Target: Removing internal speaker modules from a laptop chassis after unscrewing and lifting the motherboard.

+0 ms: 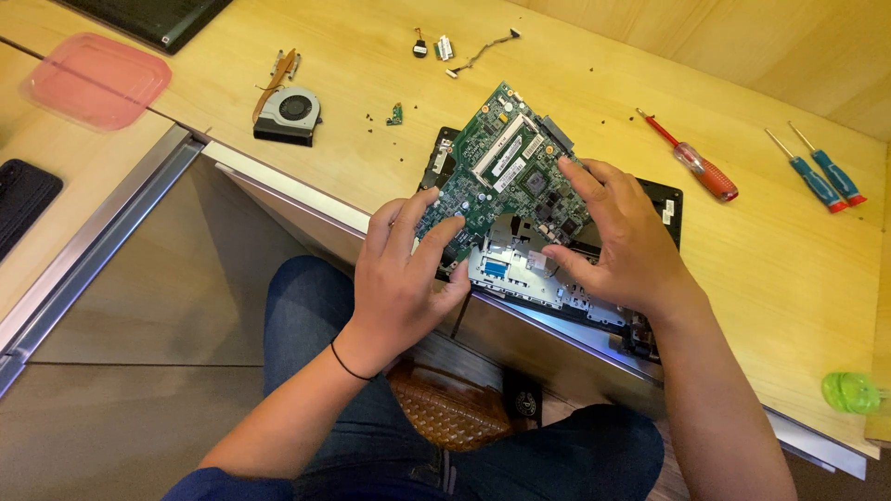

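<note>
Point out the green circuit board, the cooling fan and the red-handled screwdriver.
green circuit board (506, 172): head view, on its middle, beside the long memory slot.
cooling fan (293, 109): head view, on the round fan hub.
red-handled screwdriver (710, 176): head view, on the red handle.

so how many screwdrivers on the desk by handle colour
red-handled screwdriver: 1
blue-handled screwdrivers: 2
total: 3
</note>
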